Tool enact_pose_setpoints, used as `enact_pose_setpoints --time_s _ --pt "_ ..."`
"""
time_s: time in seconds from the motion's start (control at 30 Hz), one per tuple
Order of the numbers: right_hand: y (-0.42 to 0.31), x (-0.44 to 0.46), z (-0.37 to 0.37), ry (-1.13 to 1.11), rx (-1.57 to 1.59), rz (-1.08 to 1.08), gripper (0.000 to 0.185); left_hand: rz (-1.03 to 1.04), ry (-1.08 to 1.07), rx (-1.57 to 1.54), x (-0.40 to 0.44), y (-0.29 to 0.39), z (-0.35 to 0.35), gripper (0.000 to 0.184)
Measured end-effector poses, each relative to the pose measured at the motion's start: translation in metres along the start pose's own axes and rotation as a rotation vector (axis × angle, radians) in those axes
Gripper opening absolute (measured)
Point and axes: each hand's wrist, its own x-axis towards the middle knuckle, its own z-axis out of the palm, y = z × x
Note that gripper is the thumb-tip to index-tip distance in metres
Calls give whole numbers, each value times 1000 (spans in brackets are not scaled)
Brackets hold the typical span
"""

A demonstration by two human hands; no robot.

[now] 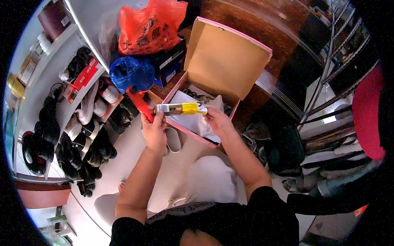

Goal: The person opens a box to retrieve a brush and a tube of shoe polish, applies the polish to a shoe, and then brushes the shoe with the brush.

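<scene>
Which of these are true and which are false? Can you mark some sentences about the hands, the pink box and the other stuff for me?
1. The left hand holds a partly yellow package. True.
2. The right hand is touching nothing. False: it holds the other end of the package.
3. Something white lies inside the pink box. True.
4. The box is shut. False: its lid stands open.
5. The big plastic bag with black writing is green. False: it is red.
6. There are shoes at the left side of the picture. True.
</scene>
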Motion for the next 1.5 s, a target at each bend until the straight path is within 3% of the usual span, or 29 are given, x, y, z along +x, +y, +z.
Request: enact_pose_setpoints --time_s 0.23,0.33,0.4,0.47,0.5,0.57,0.67,0.7,0.73,0.8,0.97,1.1,1.2,1.27,1.3,1.33,1.4,1.5 --pt "-51 -21 -28 325 -269 -321 22 -298 205 -196 19 -38 -6 20" --pt "-67 -32 -26 317 -297 -350 20 -312 87 -42 24 -66 -2 25" --pt "-74 -40 -17 318 -362 -373 20 -282 84 -6 17 -61 7 28" --pt "-77 -49 -2 310 -422 -389 20 -68 92 176 6 -48 10 24" --pt "-77 -53 6 251 -449 -386 20 -60 102 174 1 -41 8 24" --pt "-73 -59 29 172 -478 -370 20 84 -75 325 -10 -27 1 16" --pt "-59 -56 72 143 -734 -342 24 50 -152 399 -18 -11 -3 10" --pt "-52 -53 83 105 -793 -342 26 -189 -187 384 -14 -4 -3 9" --pt "-46 -50 93 67 -857 -344 28 -173 -170 377 -8 -8 -10 9" --pt "-41 -38 104 95 -954 -391 32 -276 -194 50 3 -20 -19 8" --pt "-45 -34 118 230 -1199 -536 39 -306 -209 -37 2 -7 -8 8" --pt "-50 -39 135 220 -1250 -522 41 -226 -225 15 -2 -9 -13 8" --pt "-44 -39 150 191 -1470 -454 40 -229 -295 101 -7 -10 -27 12" --pt "-33 -39 158 -83 -836 -207 41 -262 -335 151 -6 -12 -38 18" --pt "-24 -23 152 -63 -1043 -283 43 -312 -275 8 -3 -15 -42 19" --pt "-11 -12 141 -66 -1043 -276 43 -365 -214 -135 -1 -19 -48 20" --pt "20 -9 125 -156 -1606 -428 48 -371 -170 -142 2 -16 -62 19" --pt "59 -7 105 -314 -1732 -396 55 -394 -196 -333 10 -22 -84 18"
